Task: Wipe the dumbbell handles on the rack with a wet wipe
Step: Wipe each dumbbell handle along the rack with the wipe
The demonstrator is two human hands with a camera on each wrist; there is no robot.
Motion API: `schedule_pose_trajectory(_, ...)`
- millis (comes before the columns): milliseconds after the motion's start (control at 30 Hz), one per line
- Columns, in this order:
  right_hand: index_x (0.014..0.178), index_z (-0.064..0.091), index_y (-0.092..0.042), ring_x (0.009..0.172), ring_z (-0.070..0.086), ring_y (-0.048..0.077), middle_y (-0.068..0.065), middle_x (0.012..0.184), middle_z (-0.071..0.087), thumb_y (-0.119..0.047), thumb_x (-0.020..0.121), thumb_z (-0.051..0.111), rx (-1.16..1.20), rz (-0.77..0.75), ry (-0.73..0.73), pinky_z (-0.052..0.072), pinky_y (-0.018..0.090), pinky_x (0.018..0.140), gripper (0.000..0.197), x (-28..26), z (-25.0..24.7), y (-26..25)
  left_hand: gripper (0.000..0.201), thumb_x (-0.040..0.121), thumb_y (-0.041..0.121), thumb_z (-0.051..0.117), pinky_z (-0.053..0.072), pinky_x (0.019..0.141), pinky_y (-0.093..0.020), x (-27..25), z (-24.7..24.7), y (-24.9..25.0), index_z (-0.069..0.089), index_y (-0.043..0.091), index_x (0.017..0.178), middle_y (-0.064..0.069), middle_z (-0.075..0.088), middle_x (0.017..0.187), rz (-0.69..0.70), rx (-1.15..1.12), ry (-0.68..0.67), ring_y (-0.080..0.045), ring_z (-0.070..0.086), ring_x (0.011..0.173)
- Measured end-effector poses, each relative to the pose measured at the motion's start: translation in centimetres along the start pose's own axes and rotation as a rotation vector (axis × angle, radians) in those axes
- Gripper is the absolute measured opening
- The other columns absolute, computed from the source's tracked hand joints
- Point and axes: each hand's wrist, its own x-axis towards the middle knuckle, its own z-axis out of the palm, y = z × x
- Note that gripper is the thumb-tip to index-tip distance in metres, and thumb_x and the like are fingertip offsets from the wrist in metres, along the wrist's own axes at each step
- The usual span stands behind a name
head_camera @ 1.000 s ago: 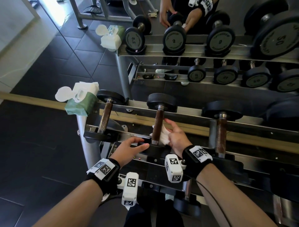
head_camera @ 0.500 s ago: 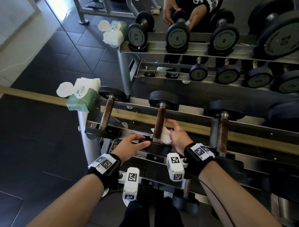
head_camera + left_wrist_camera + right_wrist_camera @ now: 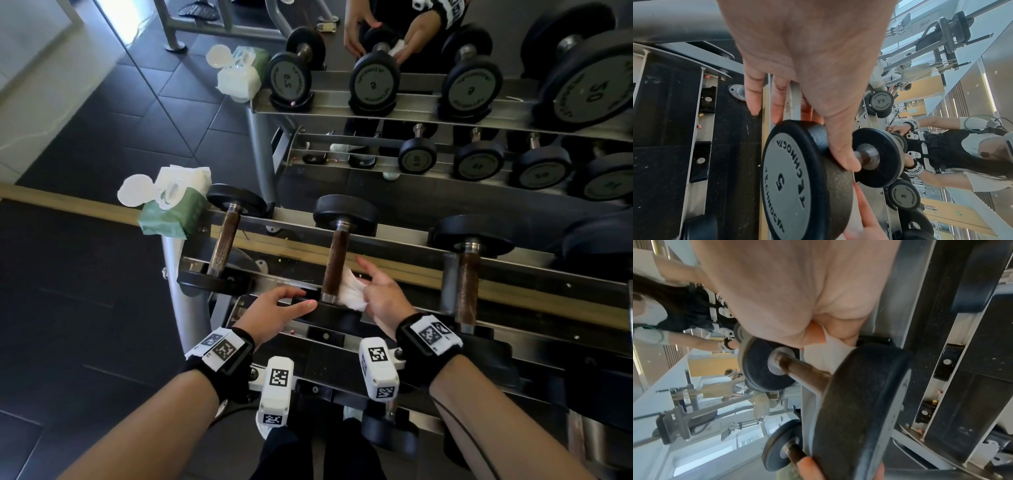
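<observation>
Left hand (image 3: 274, 310) braces the dumbbell's (image 3: 337, 260) near plate, fingers extended (it could roll), while right hand (image 3: 382, 296) pinches the wipe (image 3: 349, 293) against the handle.

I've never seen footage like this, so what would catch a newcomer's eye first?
Probably the white wet wipe that the right hand presses against the middle dumbbell's brown handle. The left hand rests on that dumbbell's near weight. A green wipes pack sits open at the rack's left end.

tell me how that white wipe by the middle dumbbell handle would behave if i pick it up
The wet wipe is bunched and creased in the right hand, so it is probably floppy and light. Pressed against the dumbbell handle, it should mould round it rather than roll.
</observation>
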Motion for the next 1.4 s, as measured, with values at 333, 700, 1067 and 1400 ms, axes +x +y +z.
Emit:
schedule_pose_trajectory(333,0.132,0.056,-0.008,0.089,0.067,0.020,0.008,0.100,0.069,0.020,0.090,0.024,0.143,-0.010,0.012,0.056,0.030,0.067,0.060,0.7,1.7,-1.4,0.041,0.079,0.049,0.072,0.052,0.097,-0.037,-0.2,0.2,0.0,0.063,0.033,0.116,0.007,0.068,0.113,0.004,-0.013,0.021,-0.010,0.065,0.105)
schedule_pose_trajectory(700,0.140,0.053,-0.014,0.111,0.061,0.023,0.006,0.131,0.061,0.023,0.086,0.025,0.207,-0.066,0.070,0.053,0.041,0.095,0.071,-1.3,-1.4,-0.5,0.051,0.079,0.051,0.071,0.053,0.097,-0.039,-0.7,0.1,0.1,0.061,0.029,0.123,0.006,0.067,0.117,0.012,0.005,0.027,-0.012,0.064,0.107)
schedule_pose_trajectory(1067,0.142,0.048,-0.007,0.104,0.064,0.026,0.017,0.132,0.060,0.021,0.090,0.023,0.239,-0.002,0.157,0.056,0.036,0.080,0.064,0.7,2.1,-1.7,0.046,0.083,0.048,0.071,0.055,0.093,-0.036,-0.7,0.1,0.1,0.061,0.030,0.123,0.006,0.067,0.117,0.023,0.024,0.032,-0.011,0.066,0.105)
schedule_pose_trajectory(1400,0.135,0.055,-0.016,0.100,0.068,0.023,0.014,0.122,0.066,0.006,0.096,0.050,0.172,-0.044,0.069,0.056,0.033,0.076,0.045,0.7,1.8,-0.9,0.055,0.075,0.054,0.070,0.057,0.091,-0.040,-0.7,0.1,0.3,0.060,0.029,0.123,0.003,0.063,0.121,0.033,0.012,-0.003,-0.015,0.065,0.106)
